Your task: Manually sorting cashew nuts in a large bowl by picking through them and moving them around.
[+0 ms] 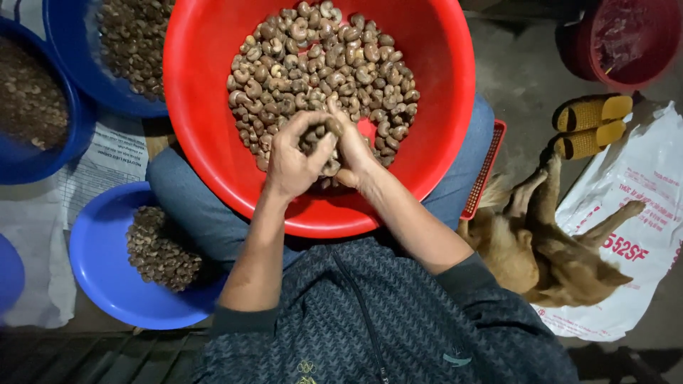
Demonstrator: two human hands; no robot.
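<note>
A big red basin (206,107) rests on my lap, holding a heap of brown cashew nuts (324,71). My left hand (292,160) and my right hand (353,146) meet at the near edge of the heap. Both are curled around a few cashew nuts (313,139) between the fingers. The nuts inside the hands are partly hidden.
A blue bowl (107,284) with darker nut pieces sits at lower left. Two more blue basins (71,64) with nuts stand at upper left, on printed paper. A tan dog (541,249) lies at right on a white sack (640,213), near yellow slippers (590,124) and a dark red bucket (626,43).
</note>
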